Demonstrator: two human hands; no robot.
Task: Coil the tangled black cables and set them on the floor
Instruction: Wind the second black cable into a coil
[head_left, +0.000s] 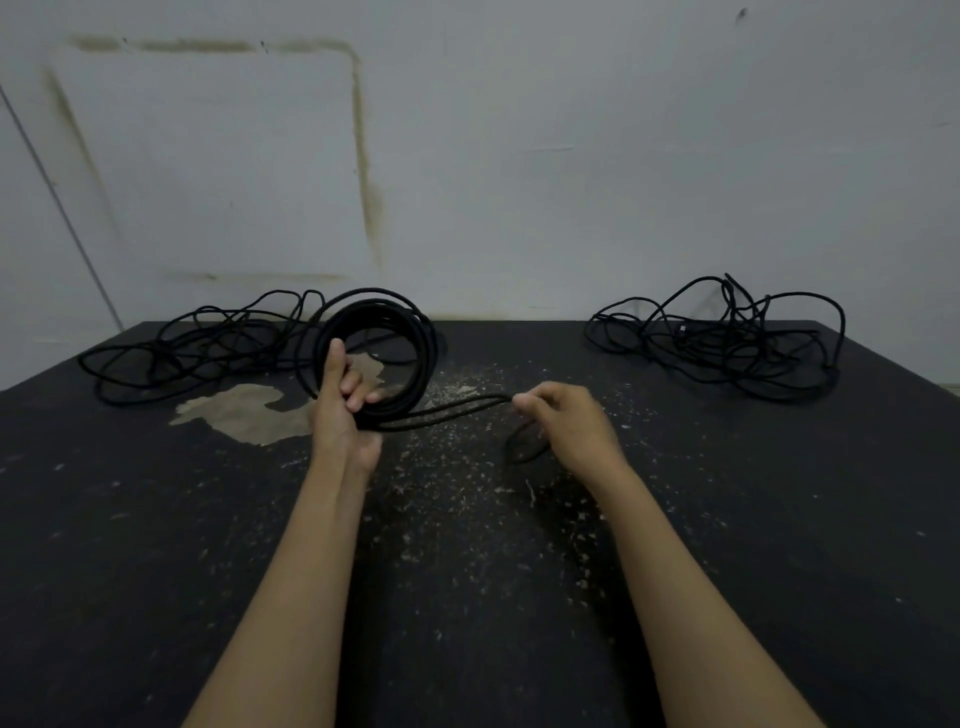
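Note:
My left hand (345, 402) grips a round coil of black cable (415, 345) and holds it upright above the dark surface. From the coil's bottom a doubled strand (452, 413) runs right to my right hand (563, 421), which pinches it at the fingertips. A small loop of the same cable (522, 449) hangs under the right hand. A loose tangle of black cable (192, 345) lies at the back left. Another tangled heap (722, 340) lies at the back right.
The dark surface (467, 571) is scuffed, with pale specks in the middle and a worn tan patch (249, 410) left of the coil. A stained white wall (519, 156) rises directly behind both tangles.

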